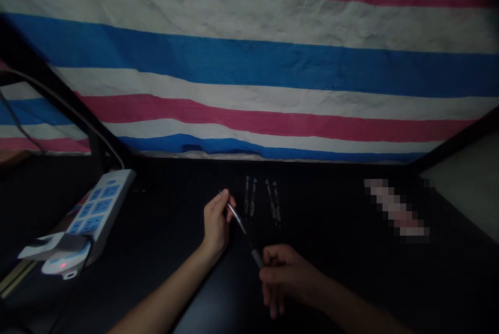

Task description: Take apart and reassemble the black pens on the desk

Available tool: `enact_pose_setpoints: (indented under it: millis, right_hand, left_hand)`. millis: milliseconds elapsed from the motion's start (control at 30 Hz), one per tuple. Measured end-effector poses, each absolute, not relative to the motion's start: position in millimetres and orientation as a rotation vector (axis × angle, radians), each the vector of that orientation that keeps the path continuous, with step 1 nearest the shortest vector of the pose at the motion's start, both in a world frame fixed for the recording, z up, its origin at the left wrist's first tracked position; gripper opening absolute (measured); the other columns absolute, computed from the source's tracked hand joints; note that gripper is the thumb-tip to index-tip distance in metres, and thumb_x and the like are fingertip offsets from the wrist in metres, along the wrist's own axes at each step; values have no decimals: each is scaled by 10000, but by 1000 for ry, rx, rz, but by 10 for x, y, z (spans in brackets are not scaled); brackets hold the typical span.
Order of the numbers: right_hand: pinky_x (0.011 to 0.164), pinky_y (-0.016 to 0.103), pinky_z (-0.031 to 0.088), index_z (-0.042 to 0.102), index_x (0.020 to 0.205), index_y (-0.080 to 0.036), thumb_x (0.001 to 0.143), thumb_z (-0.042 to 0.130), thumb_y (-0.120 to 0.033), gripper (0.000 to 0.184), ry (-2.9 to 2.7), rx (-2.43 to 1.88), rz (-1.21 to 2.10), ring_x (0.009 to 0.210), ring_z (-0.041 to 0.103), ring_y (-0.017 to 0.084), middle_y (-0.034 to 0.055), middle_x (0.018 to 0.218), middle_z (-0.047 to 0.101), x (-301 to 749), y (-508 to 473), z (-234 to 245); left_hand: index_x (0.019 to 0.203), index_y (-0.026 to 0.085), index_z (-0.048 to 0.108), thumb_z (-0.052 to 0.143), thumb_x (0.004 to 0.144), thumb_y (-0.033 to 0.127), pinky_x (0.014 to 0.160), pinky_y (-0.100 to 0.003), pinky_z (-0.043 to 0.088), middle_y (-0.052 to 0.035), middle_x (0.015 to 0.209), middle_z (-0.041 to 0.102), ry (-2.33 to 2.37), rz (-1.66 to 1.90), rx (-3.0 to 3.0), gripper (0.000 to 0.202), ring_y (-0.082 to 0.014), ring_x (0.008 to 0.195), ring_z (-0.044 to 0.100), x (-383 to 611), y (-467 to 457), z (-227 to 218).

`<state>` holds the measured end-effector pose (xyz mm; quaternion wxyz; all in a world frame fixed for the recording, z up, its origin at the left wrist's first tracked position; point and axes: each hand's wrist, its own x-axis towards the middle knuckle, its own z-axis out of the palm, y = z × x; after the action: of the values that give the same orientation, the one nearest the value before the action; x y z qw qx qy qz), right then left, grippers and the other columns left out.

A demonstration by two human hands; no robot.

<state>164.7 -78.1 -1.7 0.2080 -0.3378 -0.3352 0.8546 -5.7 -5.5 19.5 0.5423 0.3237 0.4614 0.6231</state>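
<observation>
Over a dark table [163, 251], both my hands hold one slim pen-like rod [240, 227] slanting between them. My left hand [216, 222] pinches its upper, far end with closed fingers. My right hand [284, 274] is closed round its lower, near end, where a grey tip shows. Just beyond the hands, several dark pens [262, 197] lie side by side on the table, pointing away from me.
A white and blue power strip [97, 206] with a glowing red light lies at the left, a cable running up from it. A striped red, white and blue tarp [249, 63] hangs behind the table. A blurred patch [395, 209] sits at the right.
</observation>
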Motion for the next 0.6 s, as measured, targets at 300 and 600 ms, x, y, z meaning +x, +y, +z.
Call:
enact_pose_setpoints:
  millis: [300,600]
  right_hand:
    - [325,162,404,398,775,-196,657,734,-400,410,-909,-969,2374,367,608,145,15,523,668,1639,-780,13]
    - [334,139,317,407,762,-198,667,719,-442,407,-926,-1032,2287,327,533,80,-40,502,633,1622,-777,8]
  left_hand:
    - [584,146,574,626,805,452,432,-171,297,81,345,321,1041,1532,654,382,-63,380,312,-107,-1,199]
    - [577,138,573,615,806,498,424,-185,229,72,394,340,1077,1353,824,429,-56,400,274,148,-327,136]
